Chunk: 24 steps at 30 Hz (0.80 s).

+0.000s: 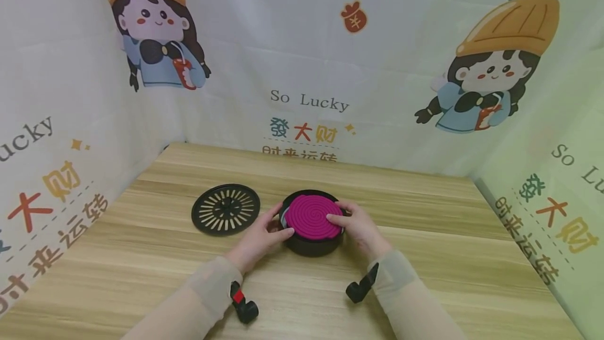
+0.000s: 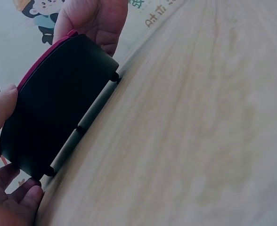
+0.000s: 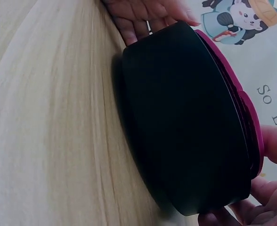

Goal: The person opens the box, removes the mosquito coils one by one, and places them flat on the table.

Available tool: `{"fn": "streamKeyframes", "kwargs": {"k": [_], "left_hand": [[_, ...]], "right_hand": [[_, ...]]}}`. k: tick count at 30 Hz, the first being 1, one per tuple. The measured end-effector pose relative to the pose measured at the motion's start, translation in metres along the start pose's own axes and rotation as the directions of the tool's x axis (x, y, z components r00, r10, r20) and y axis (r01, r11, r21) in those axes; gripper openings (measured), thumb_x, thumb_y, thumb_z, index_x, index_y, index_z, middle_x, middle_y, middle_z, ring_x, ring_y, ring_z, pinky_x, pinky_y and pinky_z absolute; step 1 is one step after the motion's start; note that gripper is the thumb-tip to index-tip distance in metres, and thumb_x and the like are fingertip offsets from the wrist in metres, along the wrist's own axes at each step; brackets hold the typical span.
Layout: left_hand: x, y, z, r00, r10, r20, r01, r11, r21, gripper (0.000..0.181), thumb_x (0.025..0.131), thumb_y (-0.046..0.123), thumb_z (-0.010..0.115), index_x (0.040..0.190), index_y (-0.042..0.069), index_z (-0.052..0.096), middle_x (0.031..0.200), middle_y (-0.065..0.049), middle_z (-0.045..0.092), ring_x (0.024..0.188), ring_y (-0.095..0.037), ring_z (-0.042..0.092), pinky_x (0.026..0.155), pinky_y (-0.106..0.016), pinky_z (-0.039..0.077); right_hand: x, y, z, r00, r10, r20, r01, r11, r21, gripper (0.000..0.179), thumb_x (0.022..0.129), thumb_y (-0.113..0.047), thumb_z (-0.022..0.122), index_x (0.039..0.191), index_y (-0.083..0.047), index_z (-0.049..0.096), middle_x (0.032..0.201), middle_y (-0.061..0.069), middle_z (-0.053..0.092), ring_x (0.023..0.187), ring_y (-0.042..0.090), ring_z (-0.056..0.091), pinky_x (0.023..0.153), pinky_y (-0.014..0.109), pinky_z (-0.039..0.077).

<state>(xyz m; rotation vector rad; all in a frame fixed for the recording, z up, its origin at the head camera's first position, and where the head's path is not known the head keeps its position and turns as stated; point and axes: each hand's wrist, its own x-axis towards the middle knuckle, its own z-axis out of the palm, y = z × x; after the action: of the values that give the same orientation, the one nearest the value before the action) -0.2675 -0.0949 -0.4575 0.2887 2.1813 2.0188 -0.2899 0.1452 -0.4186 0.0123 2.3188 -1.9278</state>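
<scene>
A magenta mosquito coil (image 1: 315,216) lies over the mouth of a round black mosquito coil holder (image 1: 313,247), its edge standing slightly above the rim. Something pale blue peeks out beneath the coil at its left. My left hand (image 1: 264,237) grips the holder's left side, thumb by the rim and fingers low on the wall. On the opposite side, my right hand (image 1: 360,227) holds the holder with its fingers round the wall, while the thumb rests on the coil. Small feet (image 2: 115,76) show under the holder, at the tabletop. The holder's inside is hidden by the coil.
A black slotted round lid (image 1: 226,210) lies on the wooden table (image 1: 424,277), left of the holder. White printed cloth (image 1: 302,56) hangs behind the table and along both sides.
</scene>
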Motion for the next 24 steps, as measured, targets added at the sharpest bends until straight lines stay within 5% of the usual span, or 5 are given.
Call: {"fn": "streamKeyframes", "kwargs": {"k": [24], "left_hand": [[0.001,-0.004,0.004,0.999,0.025,-0.025,-0.026,0.999,-0.020,0.080,0.087,0.015,0.072,0.153,0.009,0.026,0.140,-0.023,0.046,0.120,-0.028,0.051,0.083,-0.024,0.046]], "right_hand": [[-0.011,-0.005,0.000,0.999,-0.037,0.015,0.038,0.996,-0.079,0.051,0.093,-0.014,0.063,0.139,0.001,0.048,0.149,0.019,0.036,0.142,0.034,0.021,0.114,0.050,0.012]]}}
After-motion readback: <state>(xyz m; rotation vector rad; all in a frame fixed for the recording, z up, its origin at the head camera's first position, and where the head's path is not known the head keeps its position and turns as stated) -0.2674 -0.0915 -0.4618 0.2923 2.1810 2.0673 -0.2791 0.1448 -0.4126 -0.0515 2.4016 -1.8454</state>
